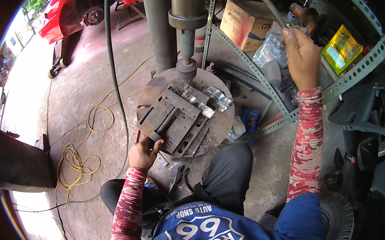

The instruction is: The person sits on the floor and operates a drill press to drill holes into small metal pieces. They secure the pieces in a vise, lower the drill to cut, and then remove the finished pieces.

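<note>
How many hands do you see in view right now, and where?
2: the left hand, its fingertips partly hidden, is at the near-left edge of the vise; the right hand grips the dark rod at upper right. No other hand shows.

The vise [174, 104] is matt metal, the bent strip [220, 99] glossy, the sleeves [307, 143] cloth.

The right hand [303, 61] is held, fingers [291, 41] curled, well rightward of the left hand [142, 156], whose thumb [158, 146] is spread.
</note>
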